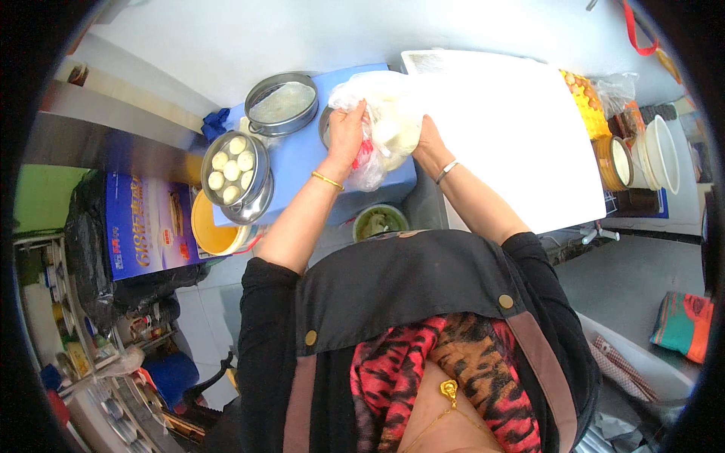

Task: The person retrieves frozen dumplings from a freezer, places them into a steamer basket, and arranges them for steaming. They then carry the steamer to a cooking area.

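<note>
A clear plastic bag [396,122] with pale, rounded dough-like pieces in it is held up between my hands, above a blue surface [306,153]. My left hand [346,133] pinches the bag's gathered plastic, where some red marking shows. From the other side my right hand [431,141] holds the bag, its fingers mostly hidden behind it. Partly covered by my left hand and the bag is a round metal pan [324,125]. To the left, a metal steamer tray [218,195] bears several round pale buns [231,170]. Behind it sits another steamer tray [283,110] lined with mesh cloth.
A broad white worktop [510,136] spans the right side. Beyond it stand a yellow egg tray [586,105] with eggs and stacked white basins [660,153]. Below the blue surface are a yellow bucket [212,223] and a green-filled basin [379,222] on the floor.
</note>
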`<state>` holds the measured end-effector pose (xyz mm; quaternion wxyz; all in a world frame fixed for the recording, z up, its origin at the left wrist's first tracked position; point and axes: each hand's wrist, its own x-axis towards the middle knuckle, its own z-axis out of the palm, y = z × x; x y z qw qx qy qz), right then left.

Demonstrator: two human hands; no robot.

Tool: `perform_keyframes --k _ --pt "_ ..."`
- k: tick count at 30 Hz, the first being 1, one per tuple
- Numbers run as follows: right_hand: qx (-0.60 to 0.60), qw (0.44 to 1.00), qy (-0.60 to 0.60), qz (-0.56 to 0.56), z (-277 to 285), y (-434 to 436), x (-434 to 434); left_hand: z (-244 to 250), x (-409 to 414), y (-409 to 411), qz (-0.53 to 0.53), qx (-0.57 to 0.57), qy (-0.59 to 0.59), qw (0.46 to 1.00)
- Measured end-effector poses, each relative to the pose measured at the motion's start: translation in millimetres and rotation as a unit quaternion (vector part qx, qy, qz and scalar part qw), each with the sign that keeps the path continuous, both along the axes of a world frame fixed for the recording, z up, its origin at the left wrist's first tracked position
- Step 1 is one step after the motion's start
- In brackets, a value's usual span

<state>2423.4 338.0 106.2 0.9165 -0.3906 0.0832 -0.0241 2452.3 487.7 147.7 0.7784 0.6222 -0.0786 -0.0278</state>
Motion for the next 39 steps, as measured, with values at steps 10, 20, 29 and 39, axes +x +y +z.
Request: perform_keyframes --k 10,20,29,39 --pt "-0.222 0.972 0.067 -0.032 -7.9 -14.0 37.9 -39.1 24.8 24.7 -0.04 -0.218 0.257 0.941" --pt "-0.314 0.948 0.008 -0.044 16.2 -3.5 68.2 -94.8 13.6 53.0 0.016 -0.233 0.396 0.888" --pt "-0.304 0.952 -0.014 -0.026 29.6 7.2 61.6 -47.1 4.7 58.7 0.01 -0.14 0.311 0.94" --pt "-0.303 0.948 -0.09 0.03 89.7 40.3 57.9 -90.2 13.2 76.3 -0.028 -0.191 0.381 0.904"
